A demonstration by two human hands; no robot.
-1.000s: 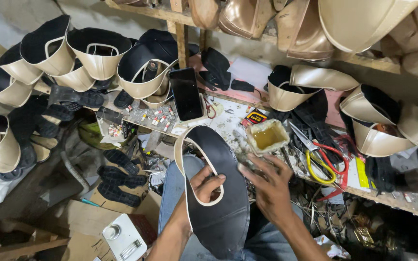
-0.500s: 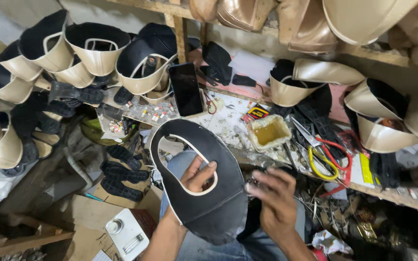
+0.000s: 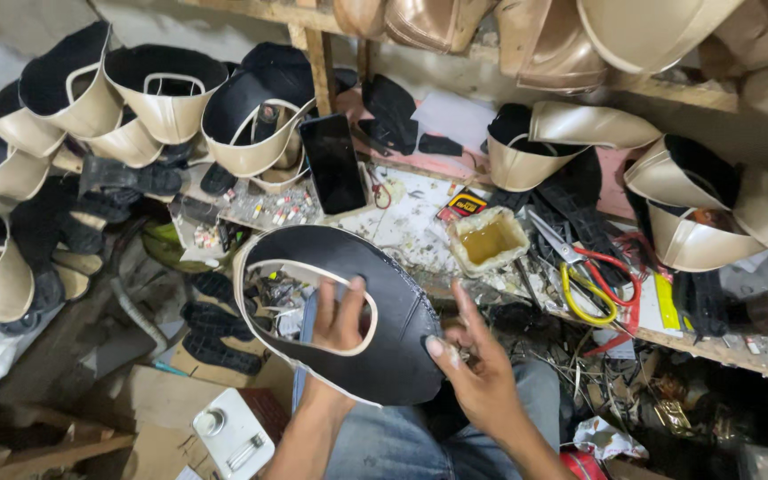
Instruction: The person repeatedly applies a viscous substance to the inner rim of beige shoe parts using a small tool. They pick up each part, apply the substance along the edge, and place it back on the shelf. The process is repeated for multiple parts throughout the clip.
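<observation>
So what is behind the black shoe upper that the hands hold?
Through the cut-out of the black shoe upper, fingers of the left hand show. The palm stays covered. The right hand pinches its edge.

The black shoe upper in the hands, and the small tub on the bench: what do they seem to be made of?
Black shoe upper: probably leather or synthetic leather, smooth with a dull sheen, cream-edged, bending in the left hand. Small tub: apparently translucent plastic, holding amber liquid, possibly glue.
</observation>
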